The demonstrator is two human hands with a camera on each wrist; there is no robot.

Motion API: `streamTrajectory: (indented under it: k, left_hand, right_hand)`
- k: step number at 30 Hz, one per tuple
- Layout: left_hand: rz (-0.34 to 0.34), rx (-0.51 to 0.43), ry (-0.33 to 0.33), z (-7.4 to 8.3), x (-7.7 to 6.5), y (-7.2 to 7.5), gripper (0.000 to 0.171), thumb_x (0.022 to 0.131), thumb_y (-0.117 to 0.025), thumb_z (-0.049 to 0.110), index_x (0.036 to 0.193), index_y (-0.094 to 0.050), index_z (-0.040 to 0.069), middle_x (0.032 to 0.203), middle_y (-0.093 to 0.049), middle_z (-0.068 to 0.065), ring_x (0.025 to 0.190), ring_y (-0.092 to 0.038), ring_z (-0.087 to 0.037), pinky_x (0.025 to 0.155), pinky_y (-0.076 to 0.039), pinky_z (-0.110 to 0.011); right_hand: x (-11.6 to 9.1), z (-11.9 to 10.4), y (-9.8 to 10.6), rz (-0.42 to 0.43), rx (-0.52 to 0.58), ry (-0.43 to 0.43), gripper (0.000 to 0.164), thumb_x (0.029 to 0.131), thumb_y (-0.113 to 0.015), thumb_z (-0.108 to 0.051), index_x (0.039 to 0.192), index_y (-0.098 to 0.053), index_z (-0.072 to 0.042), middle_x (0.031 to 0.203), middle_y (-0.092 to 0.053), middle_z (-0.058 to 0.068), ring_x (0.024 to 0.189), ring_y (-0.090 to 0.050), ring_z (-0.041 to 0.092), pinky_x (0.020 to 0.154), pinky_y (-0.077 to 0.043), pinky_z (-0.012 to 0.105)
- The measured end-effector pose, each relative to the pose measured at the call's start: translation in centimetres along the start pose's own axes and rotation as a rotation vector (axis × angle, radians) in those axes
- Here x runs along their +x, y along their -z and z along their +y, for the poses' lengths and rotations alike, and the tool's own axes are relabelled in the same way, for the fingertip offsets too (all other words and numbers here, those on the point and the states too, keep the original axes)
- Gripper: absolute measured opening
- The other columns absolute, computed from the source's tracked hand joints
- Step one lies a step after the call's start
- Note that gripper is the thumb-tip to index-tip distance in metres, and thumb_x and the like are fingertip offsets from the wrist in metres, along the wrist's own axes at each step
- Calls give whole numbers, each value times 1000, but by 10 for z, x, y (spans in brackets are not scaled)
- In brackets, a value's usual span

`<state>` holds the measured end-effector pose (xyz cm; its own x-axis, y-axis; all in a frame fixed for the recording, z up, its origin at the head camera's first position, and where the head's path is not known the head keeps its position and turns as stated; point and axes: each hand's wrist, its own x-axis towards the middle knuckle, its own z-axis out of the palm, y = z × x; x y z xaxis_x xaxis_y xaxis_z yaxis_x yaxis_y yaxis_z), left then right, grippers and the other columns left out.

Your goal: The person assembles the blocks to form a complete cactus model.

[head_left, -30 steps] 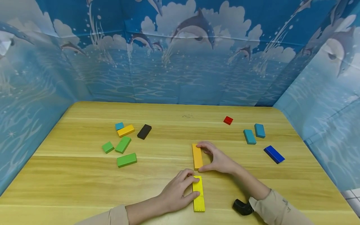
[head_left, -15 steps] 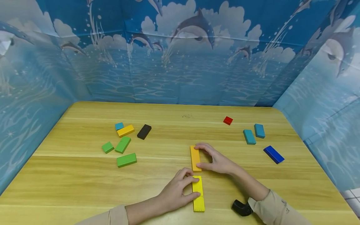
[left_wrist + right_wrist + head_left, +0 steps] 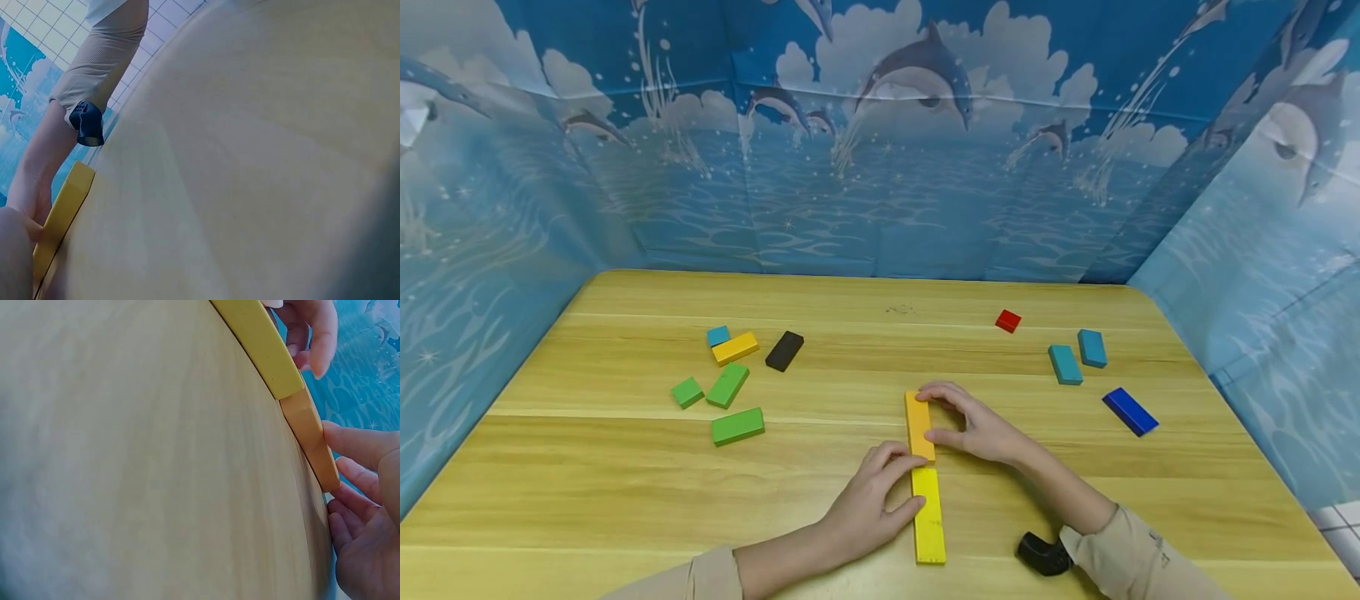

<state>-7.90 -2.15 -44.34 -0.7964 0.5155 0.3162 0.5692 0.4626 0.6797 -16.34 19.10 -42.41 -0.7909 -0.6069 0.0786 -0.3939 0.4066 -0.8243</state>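
Two long wooden blocks lie end to end near the table's front: an orange block (image 3: 920, 425) farther away and a yellow block (image 3: 929, 525) nearer. My right hand (image 3: 972, 425) holds the orange block from the right, a finger at its far end and the thumb on its side. My left hand (image 3: 868, 500) keeps its thumb on the yellow block's left edge, with its index fingertip over the joint between the two blocks. In the right wrist view the orange block (image 3: 309, 437) meets the end of the yellow block (image 3: 259, 347).
Green blocks (image 3: 737, 427), a yellow-orange block (image 3: 735, 348), a small blue block (image 3: 718, 336) and a black block (image 3: 785, 352) lie left. Rightward are a red block (image 3: 1008, 321), teal blocks (image 3: 1066, 365) and a dark blue block (image 3: 1131, 412). A black device (image 3: 1045, 554) sits at the right cuff.
The right hand has drawn the orange block toward the yellow one and slightly left, narrowing the gap between them. The left index finger has shifted from the yellow block up to the joint.
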Motion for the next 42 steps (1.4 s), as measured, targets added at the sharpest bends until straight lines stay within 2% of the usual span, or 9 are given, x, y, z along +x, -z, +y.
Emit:
streamTrajectory:
  k: [7, 15, 20, 26, 34, 42]
  left_hand:
    - [8, 11, 38, 1, 1, 1, 49, 84, -64, 26, 126, -49, 7, 127, -42, -1, 116, -39, -16, 97, -38, -33]
    - [7, 3, 60, 2, 1, 1, 53, 83, -65, 27, 129, -46, 8, 132, -39, -3, 121, -36, -18, 99, -37, -38]
    - [-13, 6, 78, 1, 2, 2, 57, 83, -64, 28, 132, -44, 9, 133, -38, -4, 122, -37, -20, 98, -38, -40]
    - [-42, 53, 78, -1, 5, 4, 59, 83, -63, 31, 134, -42, 10, 132, -39, -4, 120, -39, -20, 96, -40, -40]
    - [-52, 199, 68, -3, 8, 5, 60, 81, -60, 39, 134, -45, 14, 132, -42, -4, 122, -38, -19, 98, -35, -42]
    - [-60, 191, 93, -6, 10, 5, 62, 81, -60, 48, 133, -46, 18, 133, -43, -1, 123, -37, -18, 99, -34, -43]
  right_hand:
    - [0, -2, 0, -15, 3, -31, 45, 82, -69, -20, 121, -50, -10, 128, -46, 7, 122, -39, 27, 103, -26, 50]
    - [0, 0, 0, -4, -22, -3, 45, 80, -71, -24, 119, -51, -11, 124, -48, 5, 119, -40, 26, 101, -29, 51]
    - [-1, -1, 1, -19, 7, -38, 46, 79, -72, -25, 118, -51, -13, 124, -47, 2, 120, -39, 24, 103, -26, 50]
    - [-1, -1, 2, -32, 5, -44, 45, 80, -71, -23, 119, -50, -14, 124, -47, 2, 121, -38, 23, 104, -26, 49]
    - [0, -1, 2, -36, 31, -60, 46, 79, -72, -24, 119, -50, -14, 124, -47, 1, 121, -38, 21, 104, -26, 47]
    - [0, -2, 2, -41, 35, -62, 46, 79, -72, -24, 118, -50, -14, 124, -47, 1, 120, -39, 20, 104, -26, 47]
